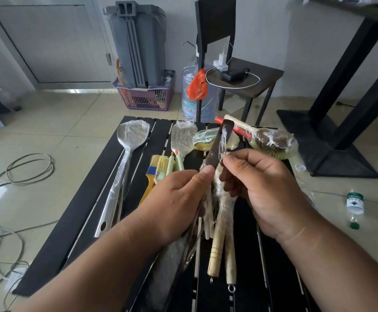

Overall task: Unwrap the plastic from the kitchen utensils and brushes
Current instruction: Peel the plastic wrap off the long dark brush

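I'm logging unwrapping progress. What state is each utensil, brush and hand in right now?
Dark flat utensil: raised, film partly on.
Left hand: grips the dark flat utensil.
Right hand: pinches film at the utensil.
Steel spatula: wrapped, lying on table.
Slotted turner: wrapped.
Paintbrushes: bristles bare.
Round brush: wrapped.
Wooden-handled brushes: lying on table; wrap unclear.

Pale room, glossy tiled floor

Grey door [48,41] upper left; grey bin [138,41] in purple basket [145,97] top centre; dark chair [239,73] beside it; cables [26,170] at left.
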